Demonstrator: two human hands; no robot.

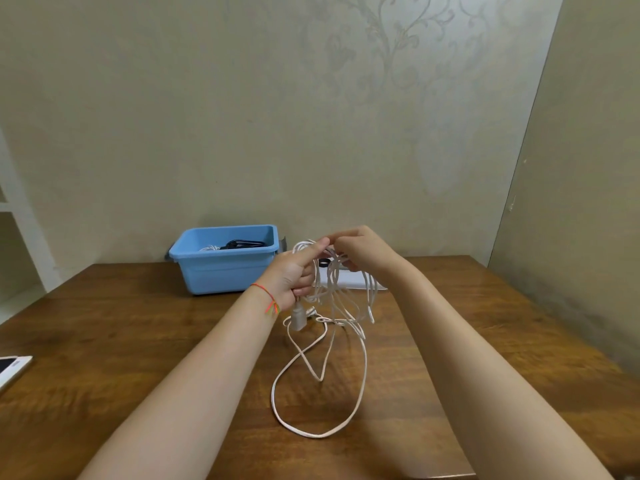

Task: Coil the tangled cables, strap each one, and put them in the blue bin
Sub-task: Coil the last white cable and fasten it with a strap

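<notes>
Nearest the camera, two bare forearms reached forward over a brown wooden table (138, 323). A long loop of white cable (362, 375) lay on the tabletop between them, its near end curving round well short of the table's front edge, its strands rising from there to the hands.

The left hand (294, 275) wore a thin red and orange string bracelet (268, 297) at the wrist. Its lower fingers were curled round a bunch of the white strands, and its thumb and forefinger reached up to pinch the top of the gathered loops. A pale plug (298, 318) hung just below this hand, above the table. The right hand (363, 251) faced it, almost touching at the fingertips, with its fingers bent round the same bundle of loops from the other side. Several loose loops drooped from between the two hands down to the wood.

At the far left edge of the table lay a white phone (12, 367), partly cut off by the frame.

Behind the hands a flat white thing (349, 282) lay on the table, with a small black ring (324, 262) near it, both mostly hidden by the cable. Further back on the left stood the blue bin (225, 271), against a pale patterned wall (311, 116); inside it showed a black cable (244, 243) and a bit of white cable.
</notes>
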